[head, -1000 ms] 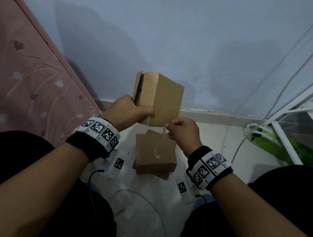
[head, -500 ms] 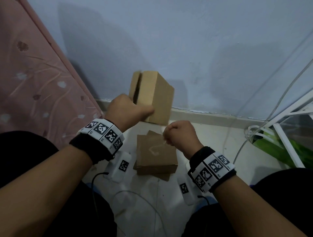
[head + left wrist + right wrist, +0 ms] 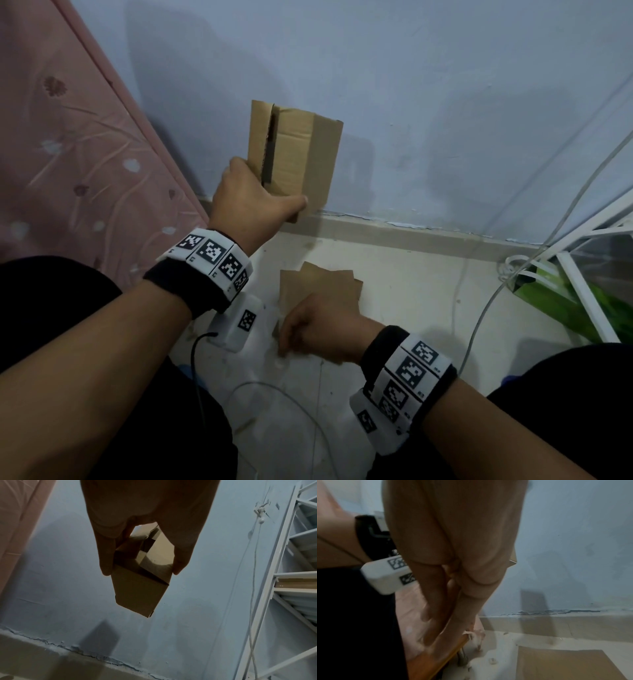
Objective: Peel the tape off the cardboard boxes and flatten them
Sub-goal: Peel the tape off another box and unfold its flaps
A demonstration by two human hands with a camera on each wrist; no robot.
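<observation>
At the far left a pink mattress (image 3: 68, 144) with a pale floral print leans upright against the blue-grey wall (image 3: 445, 102). The paint is cracked and flaking along the wall's foot, where a beige skirting strip (image 3: 428, 233) meets the pale, dusty floor (image 3: 411, 301).

The left hand (image 3: 246, 205) is raised in front of the wall and holds a cardboard box (image 3: 294, 154) off the floor by its lower end, fingers (image 3: 104, 555) on one side and thumb on the other. In the left wrist view that lower end is open, with loose flaps showing inside. A dark slit runs down the box's upper face between two flaps in the head view.

Below it, a stack of flattened cardboard (image 3: 318, 284) lies on the floor between the person's knees. The right hand (image 3: 318, 329) is low over the near edge of this stack; its fingers (image 3: 436, 615) are drawn narrow, close together and pointing down. Whether they pinch anything cannot be told, as the view is blurred.

A thin white cable (image 3: 284, 404) loops across the floor near the person. To the right, a white metal frame (image 3: 582, 301) stands by the wall with something green (image 3: 555, 298) under it, and pale cables (image 3: 534, 260) hang down the wall beside it.
</observation>
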